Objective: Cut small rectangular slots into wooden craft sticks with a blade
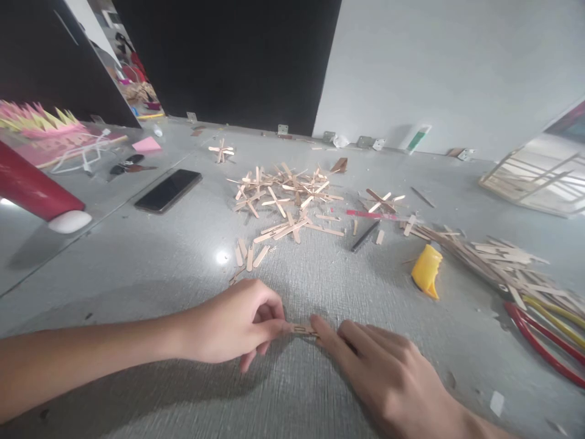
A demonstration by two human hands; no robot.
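In the lower middle of the head view, a short craft stick (302, 330) with a slot-like gap along it lies between my two hands, low over the grey table. My left hand (237, 323) pinches its left end between thumb and fingers. At the right end, the index finger of my right hand (388, 366) presses on it, with the other fingers curled in. The right thumb is hidden. Beyond the hands lie a few short stick pieces (250, 258) and a pile of craft sticks joined in star-like crosses (295, 189).
To the right are a yellow glue-gun-like piece (426, 271), a dark pen (365, 236), a heap of loose sticks (507, 262) and red-handled pliers or scissors (539, 341). A phone (168, 191) and a red cylinder (36, 177) stand left. Dark and white panels (228, 61) close off the back.
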